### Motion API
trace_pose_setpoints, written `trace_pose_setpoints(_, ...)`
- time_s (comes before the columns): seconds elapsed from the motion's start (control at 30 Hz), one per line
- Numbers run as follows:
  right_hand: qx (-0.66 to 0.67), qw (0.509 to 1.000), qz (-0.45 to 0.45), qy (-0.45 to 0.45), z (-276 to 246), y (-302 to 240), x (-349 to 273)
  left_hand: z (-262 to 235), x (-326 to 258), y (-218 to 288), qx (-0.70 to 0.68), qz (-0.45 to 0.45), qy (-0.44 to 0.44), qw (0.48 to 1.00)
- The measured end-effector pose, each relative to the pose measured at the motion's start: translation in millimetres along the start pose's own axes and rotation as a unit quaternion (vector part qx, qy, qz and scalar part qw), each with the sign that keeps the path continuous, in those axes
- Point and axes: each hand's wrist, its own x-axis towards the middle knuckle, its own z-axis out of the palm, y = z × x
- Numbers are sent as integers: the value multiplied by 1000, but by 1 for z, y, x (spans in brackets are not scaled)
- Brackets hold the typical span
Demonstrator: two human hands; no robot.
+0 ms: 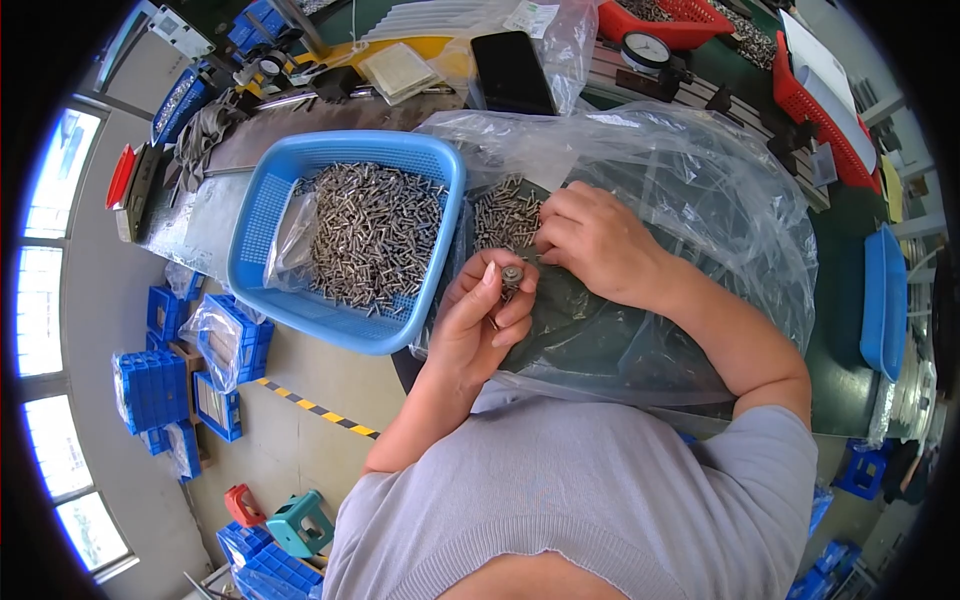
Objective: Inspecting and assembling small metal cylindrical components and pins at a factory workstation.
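Small round metal part (512, 275) pinched in left hand (480, 325), glossy crinkled plastic bag (700, 200)

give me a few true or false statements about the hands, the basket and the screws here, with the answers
1. The left hand pinches a small metal part in its fingers. True.
2. The blue basket is empty. False: it holds a heap of screws.
3. The right hand rests beside a screw pile on a clear plastic bag. True.
4. The basket is to the person's right of both hands. False: it is to their left.
5. A black phone lies further back on the bench. True.
6. Both hands wear gloves. False: they are bare.
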Motion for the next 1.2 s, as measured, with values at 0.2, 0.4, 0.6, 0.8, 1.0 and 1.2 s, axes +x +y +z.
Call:
trace_pose_setpoints(0.2, 277, 944, 172, -58, -25, -21, 7, -3, 0, 0, 11, -9, -5, 1000)
trace_pose_setpoints(0.4, 344, 919, 176, -84, -23, -30, 8, 2, 0, 1, 29, -19, 10, 999)
trace_pose_setpoints(0.6, 332, 927, 161, -68, -19, -31, 6, 2, 0, 1, 36, -24, 13, 999)
trace_pose_setpoints(0.8, 341, 930, 130, -53, -8, -28, 7, 1, 1, 2, 56, -34, 15, 998)
trace_pose_setpoints(1.0, 321, 942, 92, -24, -7, -25, 7, 0, 0, -2, 40, -26, 26, 999)
trace_pose_setpoints(1.2, 326, 938, 116, -8, -9, -24, 7, -2, -1, -2, 32, 8, 22, 999)
